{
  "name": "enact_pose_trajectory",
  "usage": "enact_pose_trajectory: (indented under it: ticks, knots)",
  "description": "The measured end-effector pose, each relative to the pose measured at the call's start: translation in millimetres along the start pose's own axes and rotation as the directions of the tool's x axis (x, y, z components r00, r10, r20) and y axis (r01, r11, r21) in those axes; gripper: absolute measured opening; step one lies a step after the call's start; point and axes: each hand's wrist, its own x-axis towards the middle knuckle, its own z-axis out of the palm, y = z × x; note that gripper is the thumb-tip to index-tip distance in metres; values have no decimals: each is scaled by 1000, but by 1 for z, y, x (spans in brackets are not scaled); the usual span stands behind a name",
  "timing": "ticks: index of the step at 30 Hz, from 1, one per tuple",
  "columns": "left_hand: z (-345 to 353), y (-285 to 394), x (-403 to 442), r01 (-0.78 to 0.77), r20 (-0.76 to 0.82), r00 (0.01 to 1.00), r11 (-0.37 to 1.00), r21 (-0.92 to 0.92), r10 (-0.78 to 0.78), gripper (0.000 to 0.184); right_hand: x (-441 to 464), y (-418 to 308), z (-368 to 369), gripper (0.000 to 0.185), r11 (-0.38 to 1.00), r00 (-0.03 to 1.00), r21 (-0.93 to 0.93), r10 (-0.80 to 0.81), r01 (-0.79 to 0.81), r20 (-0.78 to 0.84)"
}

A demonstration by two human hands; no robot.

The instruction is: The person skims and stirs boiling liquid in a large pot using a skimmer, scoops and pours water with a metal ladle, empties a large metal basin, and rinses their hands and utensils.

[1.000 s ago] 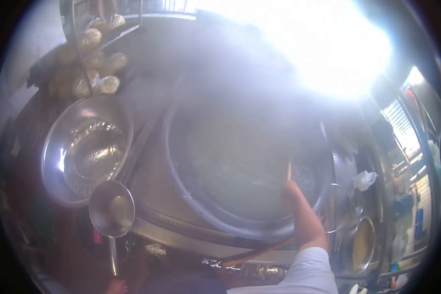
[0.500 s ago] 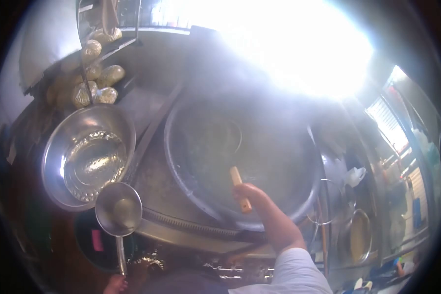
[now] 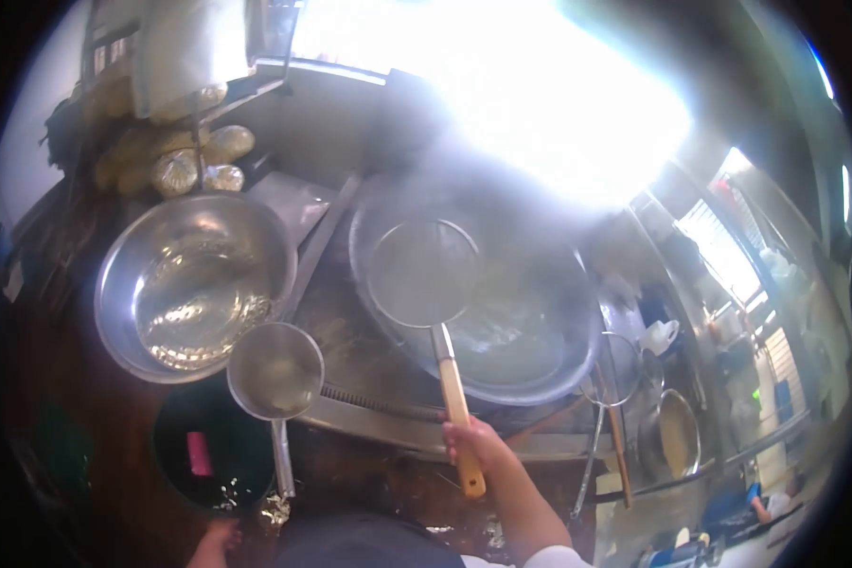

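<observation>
We judge the step in hand to be working a round strainer [image 3: 423,276] over the wide pan [image 3: 530,398], whose cloudy liquid [image 3: 521,331] lies under a drift of steam [image 3: 549,213]. The hoop sits over the pan's left part, its whole ring in sight, so it looks lifted clear of the liquid, though we cannot tell how high. As we see it, the next move calls for a firm wrist and a level hoop, with the ring kept from knocking the pan's rim.

Our right hand [image 3: 476,445] is on the near side of the pan, fingers wrapped about the lower half of the strainer's wooden handle [image 3: 454,388]. The butt end pokes out below the fist towards us; the metal neck and the hoop reach away from the fingers, out over the pan.

Our left hand [image 3: 220,538] is low, nearer us than the pan and well to its left. We see nothing in it, but it is too dim to tell how far the fingers curl. Just beside it, apart from the fingertips, ends the handle of a small saucepan [image 3: 275,371], left of the pan, overlapping the edge of a steel basin [image 3: 114,312] farther left.
</observation>
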Motion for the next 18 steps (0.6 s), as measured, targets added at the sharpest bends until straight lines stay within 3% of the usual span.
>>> enact_pose_trajectory:
  ticks: [5,7,8,10,12,13,15,16,18]
  knots:
    - [0,-18,9,-34,16,999,996,79,33,32,-35,57,29,40,981,963,-146,-158,128,-220]
    - [-3,-16,8,22,12,1000,998,66,-23,29,-43,74,36,41,948,923,-271,-246,166,-296]
    - [-3,-18,18,-29,42,999,999,45,27,29,-45,78,38,42,924,898,-334,-298,185,-325]
    - [-13,-37,56,-132,97,987,991,12,130,27,-56,76,40,41,951,941,-250,-244,184,-233]
    - [-14,-17,37,-91,60,994,994,-52,95,27,-62,79,38,37,965,958,-189,-216,180,-191]
    - [-14,1,16,-76,46,996,994,-79,79,27,-63,89,36,36,949,941,-243,-255,200,-221]
    - [-15,24,5,-87,44,995,995,50,85,29,-51,97,31,35,898,898,-361,-356,253,-257]
    - [-14,32,2,-89,34,996,990,111,86,30,-48,90,27,34,894,905,-387,-341,228,-254]
    - [-12,35,0,-35,40,999,999,24,34,34,-53,91,25,33,901,920,-407,-279,151,-275]
